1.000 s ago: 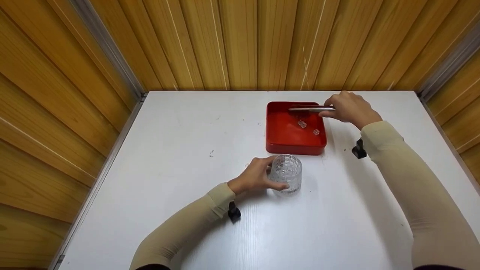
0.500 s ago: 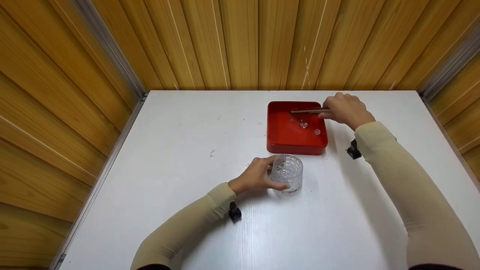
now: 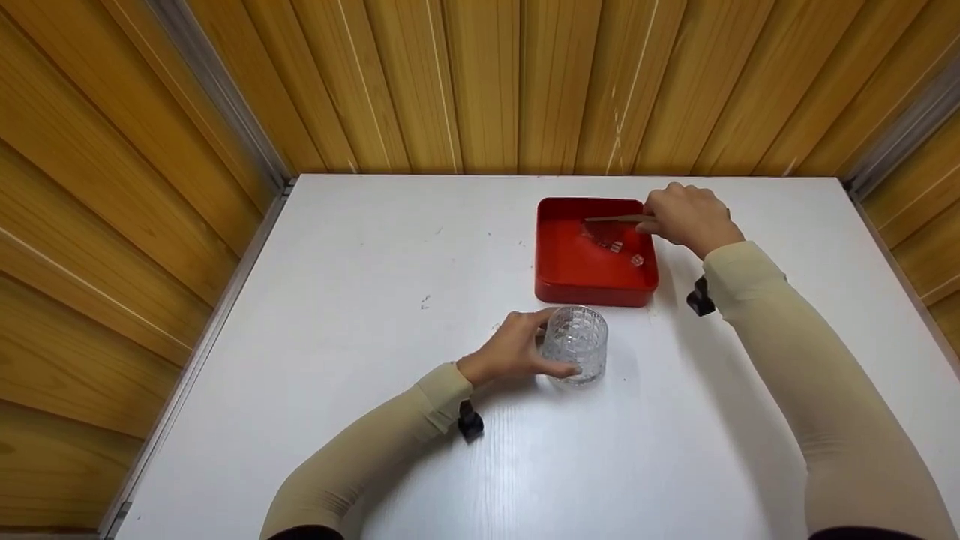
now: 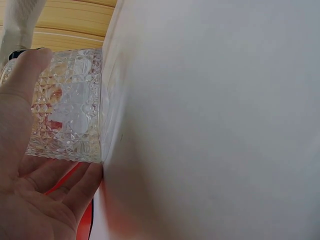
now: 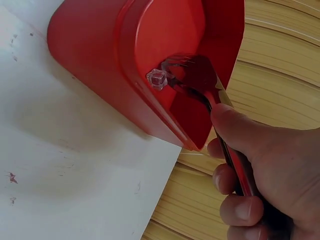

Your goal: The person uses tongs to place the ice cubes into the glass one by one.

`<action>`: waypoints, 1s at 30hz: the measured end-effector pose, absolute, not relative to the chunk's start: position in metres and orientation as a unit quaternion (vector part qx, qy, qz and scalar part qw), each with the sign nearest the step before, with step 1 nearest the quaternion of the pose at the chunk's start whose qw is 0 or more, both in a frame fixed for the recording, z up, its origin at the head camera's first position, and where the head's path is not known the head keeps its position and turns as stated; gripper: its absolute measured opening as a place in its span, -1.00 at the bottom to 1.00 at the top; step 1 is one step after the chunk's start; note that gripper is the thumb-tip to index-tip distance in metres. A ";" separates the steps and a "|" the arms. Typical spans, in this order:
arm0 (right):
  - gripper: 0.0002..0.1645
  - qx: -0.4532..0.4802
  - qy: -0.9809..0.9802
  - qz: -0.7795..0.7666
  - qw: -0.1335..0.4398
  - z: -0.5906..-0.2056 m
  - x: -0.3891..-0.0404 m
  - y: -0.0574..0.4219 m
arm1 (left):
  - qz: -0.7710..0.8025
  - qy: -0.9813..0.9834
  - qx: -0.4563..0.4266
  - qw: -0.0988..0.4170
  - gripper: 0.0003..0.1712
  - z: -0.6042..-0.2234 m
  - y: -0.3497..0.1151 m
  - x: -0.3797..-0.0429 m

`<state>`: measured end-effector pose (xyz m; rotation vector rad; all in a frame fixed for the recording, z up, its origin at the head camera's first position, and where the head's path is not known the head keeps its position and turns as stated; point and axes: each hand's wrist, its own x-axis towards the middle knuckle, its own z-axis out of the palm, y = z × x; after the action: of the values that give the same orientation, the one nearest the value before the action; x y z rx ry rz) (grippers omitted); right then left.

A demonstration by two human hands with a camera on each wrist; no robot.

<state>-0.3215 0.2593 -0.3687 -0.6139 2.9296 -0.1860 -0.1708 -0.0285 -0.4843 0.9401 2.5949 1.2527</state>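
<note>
My left hand [image 3: 511,351] holds a clear cut-pattern glass tumbler [image 3: 589,341] upright on the white table, thumb on the near side and fingers behind. In the left wrist view the tumbler [image 4: 75,107] stands between thumb and spread fingers. My right hand [image 3: 688,217] grips shiny metal tongs [image 3: 621,219] over the right wall of a red square box [image 3: 596,295]. The right wrist view shows the tongs [image 5: 241,172] reaching into the box, their tined tip close to a small clear cube [image 5: 157,79]. Another clear cube [image 3: 637,260] lies near the box's right wall.
Small dark specks [image 3: 425,301] mark the white table [image 3: 390,247] left of the box. Wood-patterned panels [image 3: 480,90] rise behind the table and at both sides. The box stands just beyond the tumbler, toward the back.
My right hand has shifted slightly left with the tongs, which have turned in the box. One clear cube sits a little farther right. My left hand still holds the tumbler in place.
</note>
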 end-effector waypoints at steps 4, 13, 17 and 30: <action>-0.67 -0.203 0.975 -0.062 0.065 -0.368 -0.321 0.259 | 0.415 0.854 0.308 0.055 -0.11 -0.484 -0.028 -0.171; -0.67 -0.197 0.975 -0.074 0.065 -0.369 -0.320 0.259 | 0.406 0.857 0.315 0.041 -0.11 -0.484 -0.029 -0.171; -0.67 -0.188 0.976 -0.082 0.076 -0.370 -0.319 0.260 | 0.404 0.858 0.316 0.039 -0.11 -0.485 -0.029 -0.171; -0.66 -0.185 0.976 -0.086 0.080 -0.372 -0.321 0.264 | 0.414 0.854 0.311 0.051 -0.10 -0.486 -0.029 -0.171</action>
<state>-0.3212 0.2635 -0.3724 -0.5542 2.9185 -0.2576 -0.1706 -0.0287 -0.4862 0.9464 2.5980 1.2605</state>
